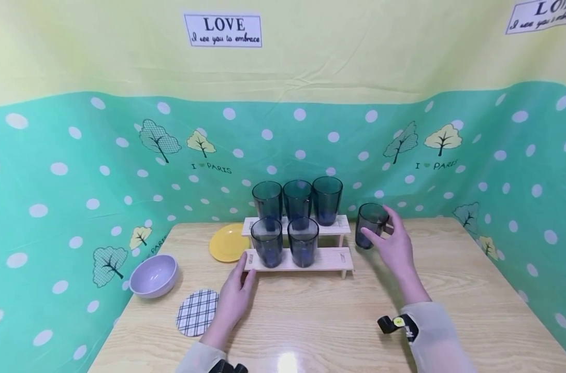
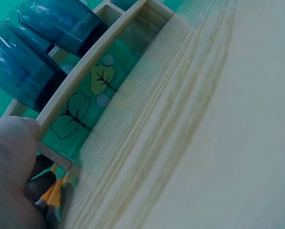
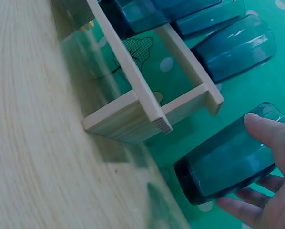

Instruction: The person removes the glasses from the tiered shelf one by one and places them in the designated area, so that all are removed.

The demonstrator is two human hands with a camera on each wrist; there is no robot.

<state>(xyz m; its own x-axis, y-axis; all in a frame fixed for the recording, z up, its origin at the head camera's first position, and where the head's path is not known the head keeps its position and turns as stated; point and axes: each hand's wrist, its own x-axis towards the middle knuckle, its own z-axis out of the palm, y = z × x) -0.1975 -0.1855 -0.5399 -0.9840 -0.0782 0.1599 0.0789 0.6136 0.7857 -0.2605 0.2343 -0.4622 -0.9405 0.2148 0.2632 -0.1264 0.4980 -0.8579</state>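
Fingers [image 3: 264, 131] of the right hand [image 1: 394, 246] curl round a dark teal tumbler [image 1: 369, 225], holding it upright just right of the wooden two-step rack [image 1: 299, 259]. Left hand [image 1: 233, 298] braces the rack's lower left corner, thumb on the edge; how far its fingers curl is hard to tell. Five tumblers sit racked, so this looks like the placing step, next carrying it across to the vacant lower-right spot.

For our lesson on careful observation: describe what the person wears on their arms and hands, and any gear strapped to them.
Both hands, the left hand and the right hand, are bare, without gloves or rings that show. Each forearm has a pale beige long sleeve ending at the wrist. A small black device with a yellow mark sits at the right wrist; a similar black device peeks out at the left wrist.
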